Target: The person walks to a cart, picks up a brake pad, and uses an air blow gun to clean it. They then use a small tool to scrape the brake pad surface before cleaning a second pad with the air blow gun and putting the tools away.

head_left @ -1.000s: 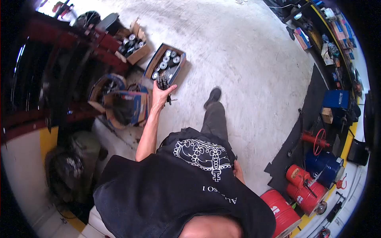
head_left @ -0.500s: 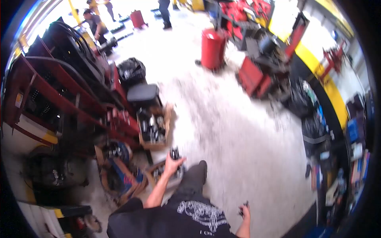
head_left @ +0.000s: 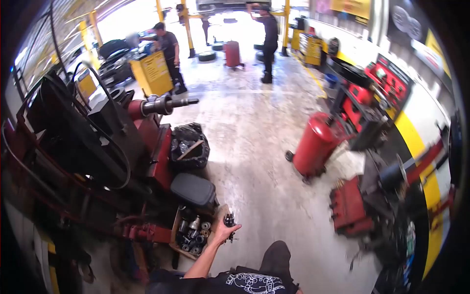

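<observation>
My left hand point(head_left: 223, 232) reaches forward at the lower middle of the head view, its fingers closed around a small dark metal part point(head_left: 230, 221). The part's exact kind is too small to make out. Just left of this hand stands an open cardboard box point(head_left: 186, 254) holding several metal cylinders and ring-shaped parts point(head_left: 194, 236). My right hand is out of view below the frame's lower edge.
On the left are a red machine with a shaft point(head_left: 166, 104), a black-lined bin point(head_left: 190, 146) and a grey padded seat point(head_left: 193, 189). A red tank point(head_left: 316, 144) and red equipment point(head_left: 350, 208) flank the right. Two people point(head_left: 270, 41) point(head_left: 169, 49) stand farther ahead.
The view has tilted up and moved forward, bringing the box and tank nearer. My left hand still grips the metal part. My right hand, earlier holding something small and dark, has left view.
</observation>
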### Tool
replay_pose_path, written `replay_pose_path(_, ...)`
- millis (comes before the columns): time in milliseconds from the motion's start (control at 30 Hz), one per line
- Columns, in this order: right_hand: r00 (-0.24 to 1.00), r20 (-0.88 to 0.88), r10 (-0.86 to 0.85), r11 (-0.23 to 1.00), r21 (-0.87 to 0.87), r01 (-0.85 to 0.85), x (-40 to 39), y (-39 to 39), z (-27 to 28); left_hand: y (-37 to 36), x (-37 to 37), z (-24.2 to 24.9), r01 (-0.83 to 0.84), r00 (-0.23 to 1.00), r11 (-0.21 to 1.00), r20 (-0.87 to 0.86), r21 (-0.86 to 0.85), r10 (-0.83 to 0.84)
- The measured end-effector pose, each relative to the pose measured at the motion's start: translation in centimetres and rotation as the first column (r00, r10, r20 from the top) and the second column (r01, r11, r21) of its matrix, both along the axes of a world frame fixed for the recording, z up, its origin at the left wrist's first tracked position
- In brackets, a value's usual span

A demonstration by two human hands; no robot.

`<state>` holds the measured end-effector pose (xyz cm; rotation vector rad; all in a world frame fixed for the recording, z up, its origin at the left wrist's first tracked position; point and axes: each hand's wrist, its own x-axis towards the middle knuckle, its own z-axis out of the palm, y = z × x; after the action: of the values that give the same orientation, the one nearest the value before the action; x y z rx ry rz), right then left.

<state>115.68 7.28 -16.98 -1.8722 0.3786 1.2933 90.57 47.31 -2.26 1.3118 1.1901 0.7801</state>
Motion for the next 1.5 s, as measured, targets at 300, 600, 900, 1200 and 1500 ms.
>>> replay_pose_path(300,0.989,-0.143,0.030,0.957,0.289,0.013,23.9,33.9,0.4,25.2,8.8,-10.7,-0.206,0.708,0.918,-0.699,-0.338,-0.099)
replay_pose_path(600,0.704,0.291,0.648,0.759,-0.172,-0.627,40.5,76.4,0.8,33.3,9.9,-18.0,-0.459,0.708,0.601,-0.678,-0.655,-0.198)
replay_pose_path(900,0.432,0.036,0.901,0.433,-0.114,-0.894,41.3,104.7,-2.3,59.1,13.8,-18.8,-0.507,0.753,0.699,-0.653,-0.504,0.075)
replay_pose_path(1200,0.394,-0.016,0.919,0.392,-0.081,-0.916,34.8,138.9,-1.4,97.1,8.1,-10.6,-0.596,0.633,0.751,-0.741,-0.284,0.222)
replay_pose_path(1500,0.012,0.034,0.999,0.015,-0.107,-0.994,22.7,175.8,5.0,107.2,2.5,-13.4,-0.786,0.600,0.434,-0.713,-0.440,0.363)
